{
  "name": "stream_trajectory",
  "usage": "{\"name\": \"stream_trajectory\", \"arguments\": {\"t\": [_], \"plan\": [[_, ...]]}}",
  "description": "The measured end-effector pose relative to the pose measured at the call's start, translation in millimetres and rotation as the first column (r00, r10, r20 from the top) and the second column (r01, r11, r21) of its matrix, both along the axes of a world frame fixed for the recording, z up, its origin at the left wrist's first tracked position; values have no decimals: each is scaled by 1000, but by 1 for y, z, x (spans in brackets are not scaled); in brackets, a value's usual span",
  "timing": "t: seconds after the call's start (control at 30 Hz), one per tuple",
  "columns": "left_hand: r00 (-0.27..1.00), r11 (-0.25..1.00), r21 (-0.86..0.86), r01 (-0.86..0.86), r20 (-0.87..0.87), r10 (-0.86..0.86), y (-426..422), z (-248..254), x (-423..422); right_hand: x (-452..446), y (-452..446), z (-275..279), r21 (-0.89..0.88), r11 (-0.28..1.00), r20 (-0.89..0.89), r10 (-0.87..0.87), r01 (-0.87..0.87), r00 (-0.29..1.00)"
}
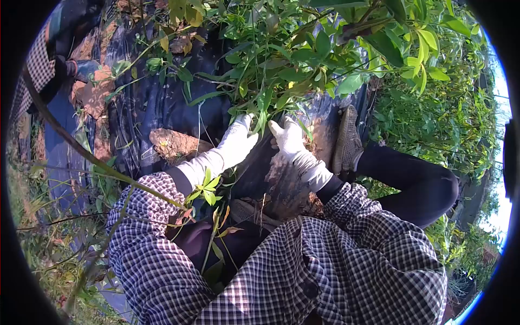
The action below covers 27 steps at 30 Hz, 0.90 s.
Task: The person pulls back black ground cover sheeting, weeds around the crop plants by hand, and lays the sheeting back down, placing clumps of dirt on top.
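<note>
Both of my hands wear white gloves and reach to the lower edge of a clump of green weeds and grass blades (262, 108). My left hand (238, 142) is at the clump's lower left, its thumb apart from its fingers, with a grass leaf hanging beside the fingertips. Close by on the right, my right hand (290, 138) has its thumb spread from its fingers and touches the leaves. Some fingertips are partly covered by foliage. Nothing plainly shows inside either glove. Dark plastic sheeting (254, 168) lies beneath the hands.
A broad-leaved plant (379, 49) overhangs from the upper right. A clod of reddish soil (173, 145) sits on the sheeting at left. A thin bare branch (81, 151) crosses the left side before my sleeve. Another person's checked sleeve (38, 76) shows at upper left.
</note>
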<state>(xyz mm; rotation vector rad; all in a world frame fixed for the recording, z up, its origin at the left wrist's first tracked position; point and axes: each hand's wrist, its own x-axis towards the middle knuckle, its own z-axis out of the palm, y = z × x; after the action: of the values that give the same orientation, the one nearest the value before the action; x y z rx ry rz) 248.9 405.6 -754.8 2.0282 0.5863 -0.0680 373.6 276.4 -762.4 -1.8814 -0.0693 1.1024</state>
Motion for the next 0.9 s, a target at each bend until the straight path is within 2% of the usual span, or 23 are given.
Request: {"name": "stream_trajectory", "arguments": {"t": [0.03,0.07,0.1,0.17,0.2,0.3,0.33,0.43,0.47,0.5,0.57,0.6,0.67,0.73,0.83,0.9], "plan": [[999,998,-44,-35,15,36,1,-1,6,4,2,13,17,998,-41,-56,56,998],[978,966,-235,-107,-201,59,5,28,20,10,-12,-1,43,999,10,3,-3,1000],[980,962,-261,-84,-196,32,7,23,23,14,-24,-16,66,996,62,60,-65,996],[983,949,-312,-38,-184,-21,14,13,35,14,-23,-2,62,998,-72,-10,14,997],[986,959,-272,-78,-162,35,15,9,37,14,-23,4,57,997,-138,-45,54,989],[958,981,-189,-29,-287,-27,21,11,49,12,-31,6,243,886,-542,-213,395,813],[991,995,-93,-37,-132,25,12,-6,42,12,-34,11,233,875,-574,-229,425,786],[948,886,-375,-273,49,313,-11,-10,35,10,-40,-9,162,860,-624,-291,484,725],[948,831,-485,-273,9,317,-19,-4,37,8,-42,-18,206,853,-583,-287,479,760],[979,942,-280,-186,-135,153,-19,-9,38,8,-47,-26,193,857,-591,-288,479,753],[993,992,-63,-106,-52,102,-27,-22,48,11,-42,-12,178,865,-597,-284,469,750],[985,984,-140,-114,-142,94,-25,-32,56,11,-40,-7,176,870,-594,-279,461,754],[989,941,-304,-151,-44,144,-22,-44,53,10,-37,-1,180,879,-586,-264,441,766],[985,891,-420,-174,-67,161,-21,-46,47,8,-37,-7,173,880,-592,-265,442,761],[964,636,-740,-217,-58,260,-18,-48,56,11,-39,-10,179,883,-605,-249,434,756],[974,661,-718,-219,-121,192,-12,-57,59,13,-36,-6,212,884,-606,-216,417,765]]}}
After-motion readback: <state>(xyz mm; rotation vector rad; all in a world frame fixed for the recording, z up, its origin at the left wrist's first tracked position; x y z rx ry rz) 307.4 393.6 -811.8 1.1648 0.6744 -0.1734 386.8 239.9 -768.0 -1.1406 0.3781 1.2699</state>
